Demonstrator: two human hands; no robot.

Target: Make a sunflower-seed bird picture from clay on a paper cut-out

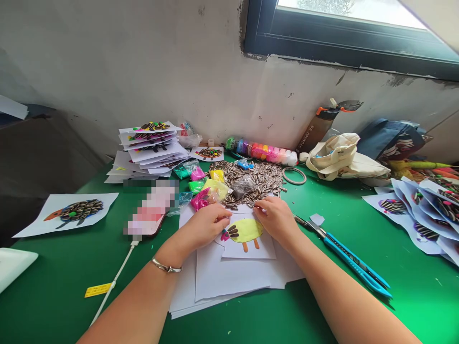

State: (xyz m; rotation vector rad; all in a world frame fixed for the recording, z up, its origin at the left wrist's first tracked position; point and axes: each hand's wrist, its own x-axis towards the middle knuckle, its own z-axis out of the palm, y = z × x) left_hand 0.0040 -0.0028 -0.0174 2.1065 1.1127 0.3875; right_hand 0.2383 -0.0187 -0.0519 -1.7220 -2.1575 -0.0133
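A small white card (233, 251) lies on a stack of white paper (229, 282). On it is a yellow clay animal (247, 231) with orange legs and a pink head, and a few striped sunflower seeds (234, 232) sit near its neck. My left hand (210, 223) is by the head, its fingertips pinched together; whatever they hold is too small to tell. At the card's upper right, my right hand (276, 217) has its fingers curled and pressed together, their tips beside the yellow body. Anything between them is hidden. Behind both hands spreads a pile of sunflower seeds (267, 177).
Bags of coloured clay (204, 196) sit beside the pile, with a tape roll (294, 176) to its right. Blue-handled scissors or tweezers and a cutter (358, 263) lie right. Finished seed pictures (154, 148) are stacked left. A phone (152, 210) trails a white cable.
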